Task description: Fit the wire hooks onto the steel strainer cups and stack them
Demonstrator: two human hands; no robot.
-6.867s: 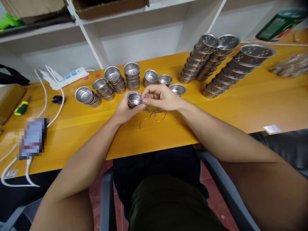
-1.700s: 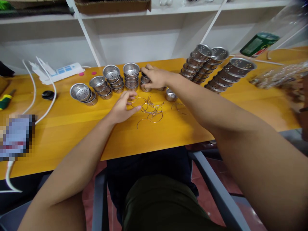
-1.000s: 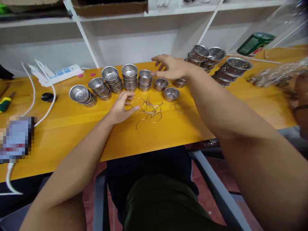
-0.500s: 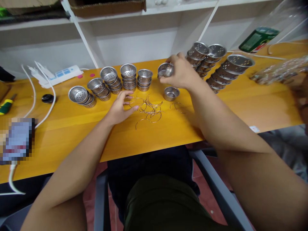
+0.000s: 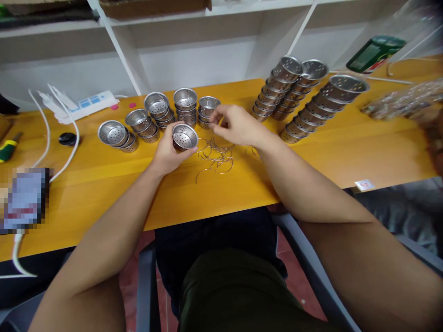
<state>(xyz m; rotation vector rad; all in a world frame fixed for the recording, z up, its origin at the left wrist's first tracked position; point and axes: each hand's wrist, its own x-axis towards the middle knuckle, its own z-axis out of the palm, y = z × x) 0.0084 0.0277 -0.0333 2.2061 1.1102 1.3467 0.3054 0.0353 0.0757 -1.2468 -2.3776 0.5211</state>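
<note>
My left hand (image 5: 169, 152) is wrapped round a perforated metal cup (image 5: 185, 137), its open top facing up. Just right of it, my right hand (image 5: 233, 123) hovers over a tangle of thin wire rings (image 5: 216, 157), fingers curled; whether anything is between its fingertips is too small to tell. Behind my hands stand short stacks of metal cups, among them one at the far left (image 5: 113, 133) and one beside my right fingers (image 5: 208, 105). Taller leaning stacks (image 5: 313, 108) of the same cups rise to the right of my right hand.
On the left of the yellow table (image 5: 166, 203) lie a phone (image 5: 26, 198), white cables, a power strip (image 5: 93, 107), a black cap (image 5: 68, 139) and a screwdriver (image 5: 9, 147). A green package (image 5: 375, 54) and plastic-wrapped items (image 5: 401, 99) are at the right.
A cup is now in my left hand. My right hand has moved left and toward me, away from the tall stacks. The cup that stood alone near the wires is no longer visible there.
</note>
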